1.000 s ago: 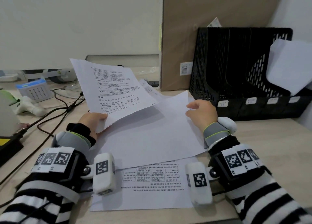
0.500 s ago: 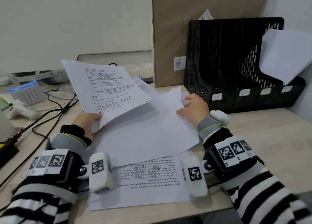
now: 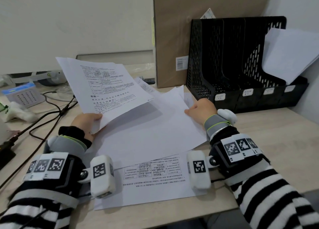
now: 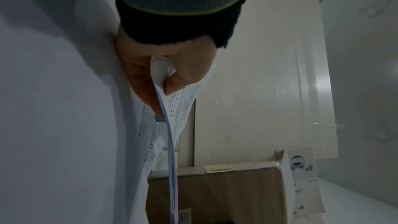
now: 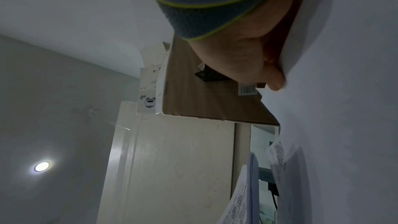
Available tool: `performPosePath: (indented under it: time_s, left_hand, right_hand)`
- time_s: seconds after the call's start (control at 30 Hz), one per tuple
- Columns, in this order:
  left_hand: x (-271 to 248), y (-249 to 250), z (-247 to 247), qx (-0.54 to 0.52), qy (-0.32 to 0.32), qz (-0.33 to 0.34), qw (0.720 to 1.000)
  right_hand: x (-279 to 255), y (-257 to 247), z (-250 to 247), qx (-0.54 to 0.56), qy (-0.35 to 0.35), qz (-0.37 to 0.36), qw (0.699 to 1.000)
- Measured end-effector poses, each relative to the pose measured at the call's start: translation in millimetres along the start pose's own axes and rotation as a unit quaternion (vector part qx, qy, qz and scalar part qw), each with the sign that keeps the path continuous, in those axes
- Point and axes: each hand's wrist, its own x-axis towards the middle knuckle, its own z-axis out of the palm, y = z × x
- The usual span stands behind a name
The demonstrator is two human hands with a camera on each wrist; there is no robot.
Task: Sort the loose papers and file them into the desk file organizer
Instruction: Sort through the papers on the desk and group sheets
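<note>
Lifting further since before, right hand [image 3: 202, 110] pinches blank sheets' [image 3: 146, 133] edge.

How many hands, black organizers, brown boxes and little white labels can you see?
Hands: 2 (left hand holding the printed sheets, right hand holding the blank sheet)
Black file organizer: 1
Brown box: 1
White labels on the organizer's front: 4
Total: 8

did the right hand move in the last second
Yes, slightly. The right hand slid along the blank sheet's edge toward the black file organizer, and now grips that edge just before its labels.
</note>
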Motion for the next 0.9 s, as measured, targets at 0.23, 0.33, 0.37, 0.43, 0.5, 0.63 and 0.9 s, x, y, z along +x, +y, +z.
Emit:
performPosePath:
  time_s: [0.23, 0.33, 0.37, 0.43, 0.5, 0.63, 0.9]
  left_hand:
    - [-2.1, 0.0, -1.3, -0.004, 0.005, 0.003, 1.000]
    - [-1.9, -1.5, -1.1, -0.003, 0.001, 0.006, 1.000]
    - [-1.8, -1.6, -0.9, -0.004, 0.000, 0.008, 1.000]
    - [-1.5, -1.7, -0.2, -0.004, -0.002, 0.008, 1.000]
    - [-1.3, -1.5, 0.3, -0.008, -0.007, 0.006, 1.000]
    - [0.3, -1.7, -2.2, -0.012, -0.001, 0.006, 1.000]
    - [1.9, 0.1, -4.9, -0.031, 0.010, 0.014, 0.999]
  right_hand:
    - [1.8, -0.4, -3.1, -0.009, 0.078, -0.031, 0.996]
    - [1.5, -1.3, -2.4, -0.019, 0.068, -0.061, 0.996]
    - [1.2, -1.5, -1.3, -0.024, 0.059, -0.065, 0.996]
    - [-1.1, -2.8, 0.2, -0.030, 0.033, -0.072, 0.996]
    - [-1.0, -2.5, 2.6, -0.012, 0.017, -0.078, 0.997]
    - [0.4, -3.2, 4.2, 0.039, 0.005, -0.069, 0.997]
    - [6.7, 1.8, 6.0, 0.121, -0.061, -0.038, 0.990]
